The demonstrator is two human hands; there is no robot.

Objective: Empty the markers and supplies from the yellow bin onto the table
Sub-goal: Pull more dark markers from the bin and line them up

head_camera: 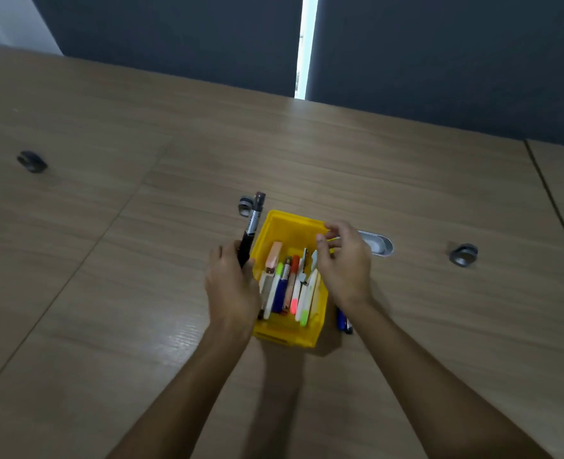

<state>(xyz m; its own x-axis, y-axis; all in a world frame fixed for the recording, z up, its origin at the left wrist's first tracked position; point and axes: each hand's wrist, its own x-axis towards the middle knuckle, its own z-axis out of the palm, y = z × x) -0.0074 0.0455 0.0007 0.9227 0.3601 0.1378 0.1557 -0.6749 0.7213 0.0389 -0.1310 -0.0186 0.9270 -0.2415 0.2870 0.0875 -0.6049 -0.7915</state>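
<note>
A yellow bin (pixel 287 336) stands on the wooden table (pixel 406 180) in the middle of the view. It holds several markers and highlighters (pixel 288 286) lying side by side, plus a pinkish flat item (pixel 273 256). My left hand (pixel 230 286) is at the bin's left wall, shut on a black marker (pixel 252 226) that points up and away. My right hand (pixel 345 260) hovers over the bin's right rim with fingers spread and bent, holding nothing I can see. A blue marker (pixel 342 321) lies on the table right of the bin, partly under my right forearm.
A small grey clip-like object (pixel 245 206) lies just beyond the bin. A metal cable slot (pixel 378 244) sits behind my right hand. Round dark grommets are at the right (pixel 463 255) and far left (pixel 32 161). A dark partition (pixel 439 61) runs along the table's far edge.
</note>
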